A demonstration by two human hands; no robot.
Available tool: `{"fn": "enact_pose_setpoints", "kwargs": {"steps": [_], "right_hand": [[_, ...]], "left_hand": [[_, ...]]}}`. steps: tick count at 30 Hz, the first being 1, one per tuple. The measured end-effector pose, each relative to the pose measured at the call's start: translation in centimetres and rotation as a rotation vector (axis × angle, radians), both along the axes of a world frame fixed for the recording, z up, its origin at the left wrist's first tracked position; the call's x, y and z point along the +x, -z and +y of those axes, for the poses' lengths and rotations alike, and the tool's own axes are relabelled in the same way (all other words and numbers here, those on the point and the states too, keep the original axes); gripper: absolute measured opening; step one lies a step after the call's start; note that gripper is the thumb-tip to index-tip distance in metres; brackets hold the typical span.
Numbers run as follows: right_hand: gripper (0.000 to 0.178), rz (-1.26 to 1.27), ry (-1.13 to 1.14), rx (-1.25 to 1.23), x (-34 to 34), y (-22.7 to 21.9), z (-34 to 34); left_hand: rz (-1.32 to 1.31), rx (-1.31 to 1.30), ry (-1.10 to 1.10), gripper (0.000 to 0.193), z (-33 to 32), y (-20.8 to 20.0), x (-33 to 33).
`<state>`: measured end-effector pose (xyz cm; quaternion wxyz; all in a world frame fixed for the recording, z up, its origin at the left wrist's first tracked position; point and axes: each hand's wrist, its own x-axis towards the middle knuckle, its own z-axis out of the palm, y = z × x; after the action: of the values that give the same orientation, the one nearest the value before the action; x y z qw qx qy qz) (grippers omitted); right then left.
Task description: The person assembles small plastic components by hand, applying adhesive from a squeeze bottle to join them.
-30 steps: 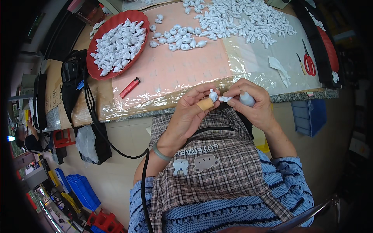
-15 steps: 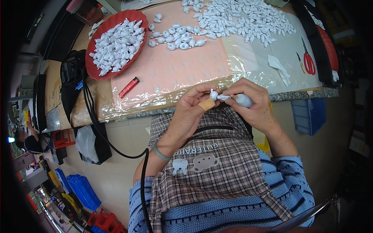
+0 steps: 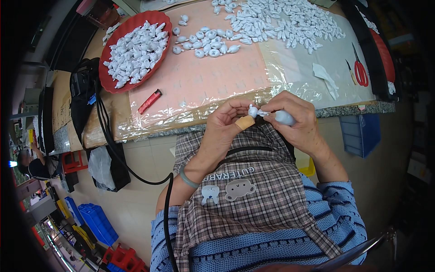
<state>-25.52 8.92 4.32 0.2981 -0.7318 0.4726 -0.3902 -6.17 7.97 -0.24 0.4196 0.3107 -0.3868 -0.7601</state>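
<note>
My left hand (image 3: 220, 130) has a small white figurine head (image 3: 253, 110) with ears pinched between thumb and fingertips. A tan wrap (image 3: 245, 122) covers the left thumb. Nestled in my right hand (image 3: 300, 121) is a pale squeeze bottle (image 3: 285, 118). The right fingertips also pinch a little white piece (image 3: 263, 114), close against the figurine head; whether the two are joined I cannot make out. Both hands meet just off the table's front edge, above my checked apron (image 3: 267, 190).
A red scalloped dish (image 3: 107, 52) heaped with white figurine parts stands back left. Loose white heads (image 3: 213, 45) and a heap of small white pieces (image 3: 290, 22) lie farther back. A red lighter (image 3: 150, 101), red-handled scissors (image 3: 360, 72) and crumpled tissue (image 3: 325, 80) rest on the table.
The figurine head has moved slightly right and turned a little in my left fingers. My left thumb has shifted up and to the right with it. The right hand barely moved.
</note>
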Motion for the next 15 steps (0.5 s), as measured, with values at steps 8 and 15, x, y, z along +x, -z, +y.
{"fn": "enact_pose_setpoints", "kwargs": {"steps": [8, 15], "right_hand": [[0.019, -0.095, 0.002, 0.04, -0.1, 0.58, 0.01], [0.02, -0.061, 0.017, -0.002, -0.03, 0.44, 0.16]], "left_hand": [[0.038, 0.135, -0.017, 0.032, 0.14, 0.23, 0.04], [0.08, 0.165, 0.012, 0.03, 0.14, 0.24, 0.03]]}}
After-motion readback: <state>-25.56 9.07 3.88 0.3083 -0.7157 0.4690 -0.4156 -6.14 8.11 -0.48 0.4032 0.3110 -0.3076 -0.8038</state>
